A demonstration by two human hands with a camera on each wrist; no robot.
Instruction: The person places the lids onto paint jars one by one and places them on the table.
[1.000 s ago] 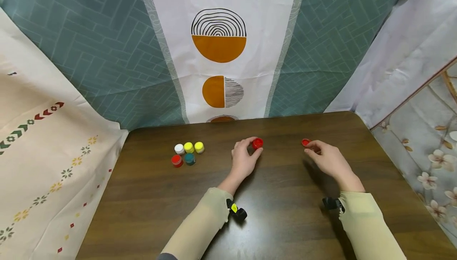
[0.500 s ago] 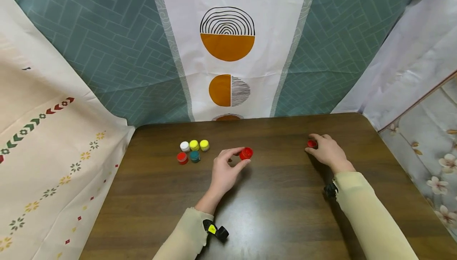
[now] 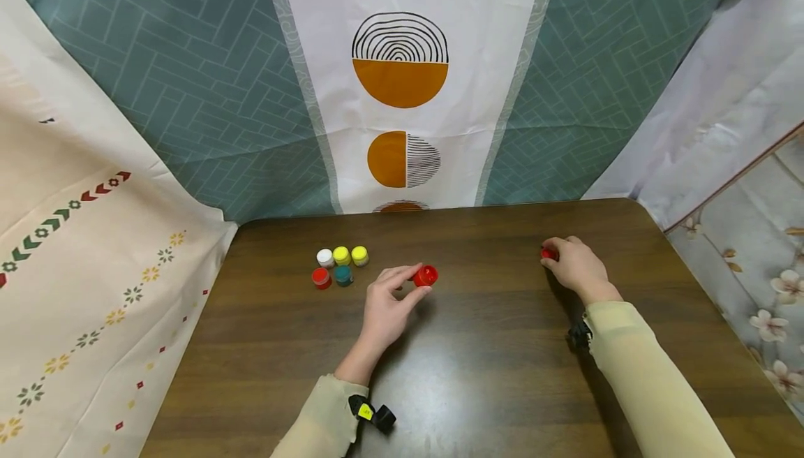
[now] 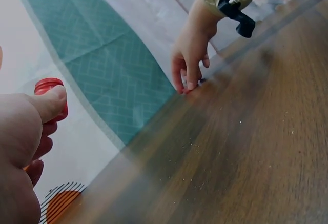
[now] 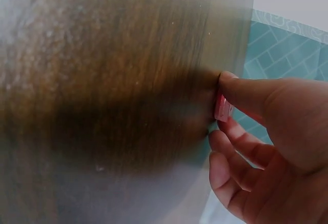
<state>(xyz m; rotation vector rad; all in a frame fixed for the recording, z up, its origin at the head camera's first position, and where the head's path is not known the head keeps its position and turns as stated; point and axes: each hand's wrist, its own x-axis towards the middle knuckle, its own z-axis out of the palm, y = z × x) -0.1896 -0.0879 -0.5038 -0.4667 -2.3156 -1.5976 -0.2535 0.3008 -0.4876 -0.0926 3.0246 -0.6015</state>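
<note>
Between thumb and fingers, my left hand (image 3: 384,308) holds a small red paint pot (image 3: 426,276) above the table, its uncapped mouth facing up and tipped toward the head camera. The pot's ridged neck shows in the left wrist view, while the thumb covers part of its side. Farther right, my right hand (image 3: 579,269) pinches a small red lid (image 3: 548,253) low at the tabletop. The right wrist view shows the lid's edge (image 5: 223,107) between thumb and fingertips, the rest hidden by them.
Left of my left hand stand several small capped pots: one with a white lid (image 3: 324,257), two with yellow lids (image 3: 341,255), a red one (image 3: 321,278) and a teal one (image 3: 343,275). The brown wooden table (image 3: 490,374) ends at a hanging patterned cloth (image 3: 402,165).
My left hand has drawn the red pot left and nearer, away from the right hand. My right hand has closed its fingers in on the red lid, staying close to the table.
</note>
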